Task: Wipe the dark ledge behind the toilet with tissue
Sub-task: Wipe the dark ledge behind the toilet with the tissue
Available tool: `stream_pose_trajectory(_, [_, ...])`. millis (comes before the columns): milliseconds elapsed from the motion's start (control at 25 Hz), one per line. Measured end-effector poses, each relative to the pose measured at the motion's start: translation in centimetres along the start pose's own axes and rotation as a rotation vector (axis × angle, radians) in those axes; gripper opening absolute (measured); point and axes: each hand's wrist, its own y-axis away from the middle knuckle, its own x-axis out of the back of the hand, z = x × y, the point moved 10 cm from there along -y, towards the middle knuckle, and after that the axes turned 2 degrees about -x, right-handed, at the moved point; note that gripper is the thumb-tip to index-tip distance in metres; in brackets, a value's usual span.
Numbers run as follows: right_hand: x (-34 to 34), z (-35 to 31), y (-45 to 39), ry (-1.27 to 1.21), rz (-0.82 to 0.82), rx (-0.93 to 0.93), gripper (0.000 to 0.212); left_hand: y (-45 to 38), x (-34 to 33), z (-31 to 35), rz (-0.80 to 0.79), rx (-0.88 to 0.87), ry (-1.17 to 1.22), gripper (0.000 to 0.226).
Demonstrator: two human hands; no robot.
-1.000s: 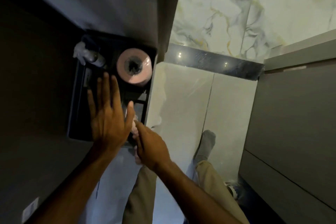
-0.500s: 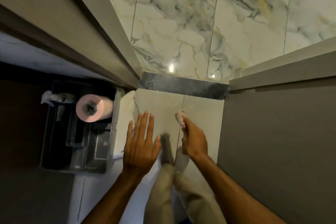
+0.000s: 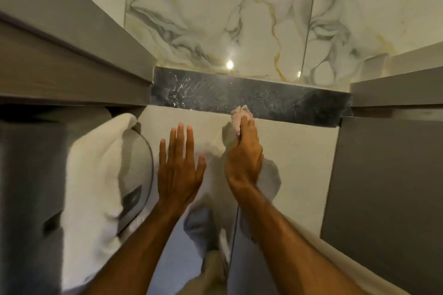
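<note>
The dark ledge (image 3: 275,97) runs across the middle of the view, glossy black stone with pale smears near its left end. My right hand (image 3: 244,155) is shut on a crumpled pinkish tissue (image 3: 241,115), which reaches the ledge's lower edge around its middle. My left hand (image 3: 178,165) is open with fingers spread, held flat over the pale tiled face below the ledge, holding nothing.
Marble wall tiles (image 3: 227,12) rise above the ledge. Grey panels (image 3: 383,175) stand at the right and a grey frame (image 3: 72,60) at the left. A white towel over a rounded grey object (image 3: 96,175) sits at lower left. My leg and foot (image 3: 203,235) show below.
The view swung right, from the tissue roll holder to the ledge. My right hand rose with the tissue up to the ledge edge. My left hand left the holder and stays open.
</note>
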Motion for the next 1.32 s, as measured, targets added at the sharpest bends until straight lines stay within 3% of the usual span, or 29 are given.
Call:
stream_pose_trajectory(120, [-2.9,4.6,-5.3,-0.08,0.102,-0.012,0.052,-2.8,-7.9,-2.0,0.053,0.035,-0.042,0.079])
stream_pose_trajectory(280, [-5.9,6.5,-9.1,0.201,0.353,0.182,0.052,-5.3,-14.0,-3.5,0.183,-0.064,-0.093,0.074])
stream_pose_trajectory(440, [-8.9,5.7,-11.4,0.358,0.336,0.522,0.059,-5.8,-15.5,-4.7,0.324,-0.139,-0.045,0.072])
stream_pose_trajectory(600, [-10.4,3.8,-13.4,0.599,0.405,0.734,0.061,-5.8,-16.1,-5.7,0.325,-0.109,0.015,0.076])
stream_pose_trajectory(920, [-12.5,2.7,-14.7,0.801,0.264,0.79,0.063,-5.8,-16.2,-6.9,0.347,0.001,0.053,0.077])
stream_pose_trajectory(1080, [-14.2,-1.0,-16.7,0.799,0.296,0.83,0.065,-5.7,-16.6,-7.3,0.375,0.034,0.066,0.078])
stream_pose_trajectory(1160, [-18.7,-3.0,-16.7,0.89,0.228,0.91,0.065,-5.4,-16.8,-7.9,0.4,0.1,0.061,0.078])
stream_pose_trajectory(1240, [-22.1,-2.0,-14.5,0.973,0.078,1.107,0.062,-5.3,-17.0,-8.2,0.406,0.147,0.06,0.078])
stream_pose_trajectory(1320, [-20.8,1.3,-12.2,0.974,-0.029,1.169,0.061,-5.1,-17.0,-8.2,0.404,0.155,0.042,0.078])
